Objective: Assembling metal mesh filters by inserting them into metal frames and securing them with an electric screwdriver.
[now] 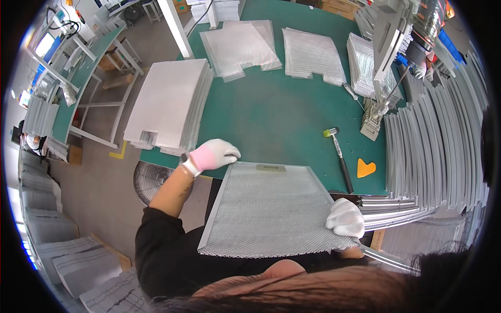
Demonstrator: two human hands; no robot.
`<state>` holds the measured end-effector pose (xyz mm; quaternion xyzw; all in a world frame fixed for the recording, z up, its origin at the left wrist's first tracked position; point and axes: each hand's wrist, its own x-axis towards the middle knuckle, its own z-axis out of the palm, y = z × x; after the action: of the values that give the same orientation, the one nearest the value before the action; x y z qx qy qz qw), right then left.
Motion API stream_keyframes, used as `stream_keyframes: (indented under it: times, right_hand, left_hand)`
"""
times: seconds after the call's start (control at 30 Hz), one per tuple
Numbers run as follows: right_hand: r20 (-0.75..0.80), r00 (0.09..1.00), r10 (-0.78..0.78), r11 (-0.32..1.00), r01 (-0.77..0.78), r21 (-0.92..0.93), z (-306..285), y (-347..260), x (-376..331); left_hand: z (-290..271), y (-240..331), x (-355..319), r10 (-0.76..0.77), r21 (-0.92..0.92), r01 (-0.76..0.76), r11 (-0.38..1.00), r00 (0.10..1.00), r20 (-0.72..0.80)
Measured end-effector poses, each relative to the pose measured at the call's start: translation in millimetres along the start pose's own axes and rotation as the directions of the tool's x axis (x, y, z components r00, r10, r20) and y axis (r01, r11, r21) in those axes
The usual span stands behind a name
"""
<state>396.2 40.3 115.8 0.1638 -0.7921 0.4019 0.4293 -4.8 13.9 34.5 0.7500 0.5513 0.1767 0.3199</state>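
A flat silver mesh filter panel (279,214) lies tilted in front of me, its far edge at the green table and its near part over my lap. Thin metal framing runs along its left, far and right sides; the near edge shows bare, jagged mesh. A small plate-like patch sits by the far edge. My left hand (214,154), in a white glove with a pink cuff, is closed on the far left corner. Wearing a white glove too, my right hand (346,218) is curled shut around the right edge near the close corner; its fingertips are partly hidden.
On the green table (255,115) lie a mallet (339,156) with a black handle, an orange scraper (366,168) and a screwdriver (352,93). Stacked mesh sheets (167,104) stand at left. A metal fixture (373,117) and many frame strips (433,151) stand at right.
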Motion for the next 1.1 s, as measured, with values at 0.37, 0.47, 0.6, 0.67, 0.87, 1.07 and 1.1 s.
stream_keyframes:
  times: [0.37, 0.47, 0.6, 0.67, 0.87, 1.07, 1.1]
  right_hand:
    - [-0.333, 0.943, -0.019, 0.998, -0.002, -0.062, 21.3, 4.7, -7.1]
    - [-0.435, 0.900, 0.017, 0.992, -0.070, -0.107, 31.0, -1.8, -7.5]
    - [-0.410, 0.909, 0.073, 0.981, -0.139, -0.136, 29.0, -2.8, 7.1]
    - [-0.374, 0.922, 0.099, 0.985, -0.143, -0.092, 23.7, -2.4, 6.2]
    - [-0.464, 0.872, 0.157, 0.949, -0.263, -0.172, 10.9, 8.6, 35.0]
    - [-0.616, 0.770, 0.167, 0.908, -0.364, -0.209, -6.5, 45.1, 61.5]
    - [-0.593, 0.788, 0.162, 0.910, -0.352, -0.219, -11.9, 48.7, 62.1]
  left_hand:
    - [12.3, 21.4, 74.6, -0.194, 0.597, -0.298, 0.745, 0.759, 0.621]
    - [14.0, 24.7, 74.7, -0.190, 0.614, -0.326, 0.719, 0.757, 0.625]
    - [13.6, 39.1, 70.0, -0.246, 0.656, -0.288, 0.698, 0.764, 0.597]
    - [0.9, 32.2, 65.2, -0.215, 0.596, -0.252, 0.762, 0.770, 0.601]
    - [-74.0, 61.0, -22.9, 0.561, -0.651, -0.454, 0.608, 0.826, -0.052]
    - [-41.7, 134.7, -32.3, 0.427, -0.046, -0.721, 0.691, 0.458, -0.780]
    - [-37.9, 130.3, -26.5, 0.425, -0.066, -0.730, 0.680, 0.466, -0.776]
